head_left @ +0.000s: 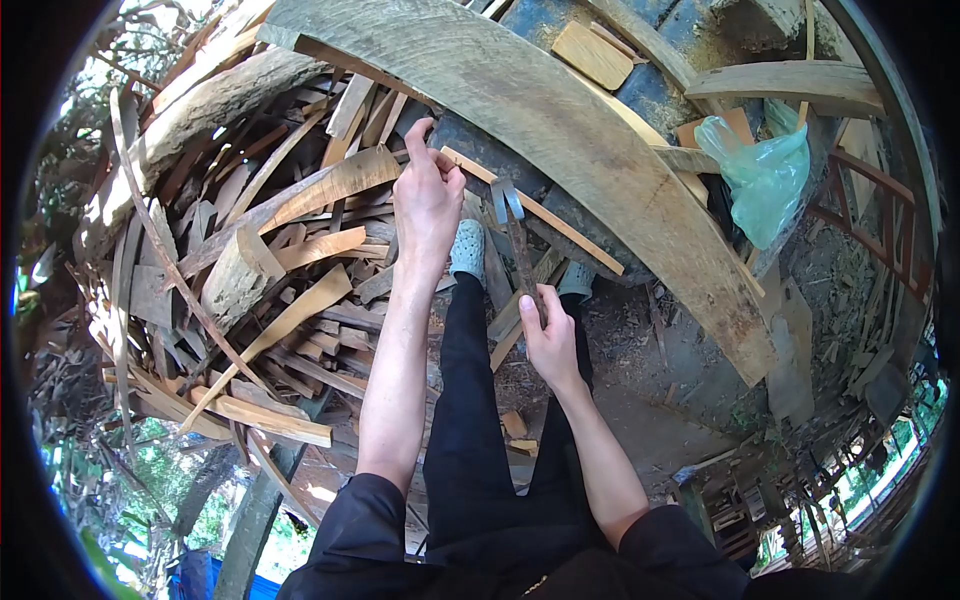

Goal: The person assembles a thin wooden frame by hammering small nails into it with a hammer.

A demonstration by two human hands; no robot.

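A hammer (521, 250) with a metal claw head is in my right hand (549, 335), whose fingers wrap round the lower handle. Its head lies over or against a thin light wood strip (565, 228), which runs slantwise across the dark surface. My left hand (429, 190) is at the strip's upper left end, index finger raised and the other fingers curled; whether they grip anything is hidden. Beyond the strip lies a long, broad curved plank (560, 130).
Scrap wood (330, 310) is piled on the left, with a thick log (220, 115) behind. A green plastic bag (755, 180) hangs at the right near a red metal frame (880, 225). A small wood block (592, 55) lies at the top.
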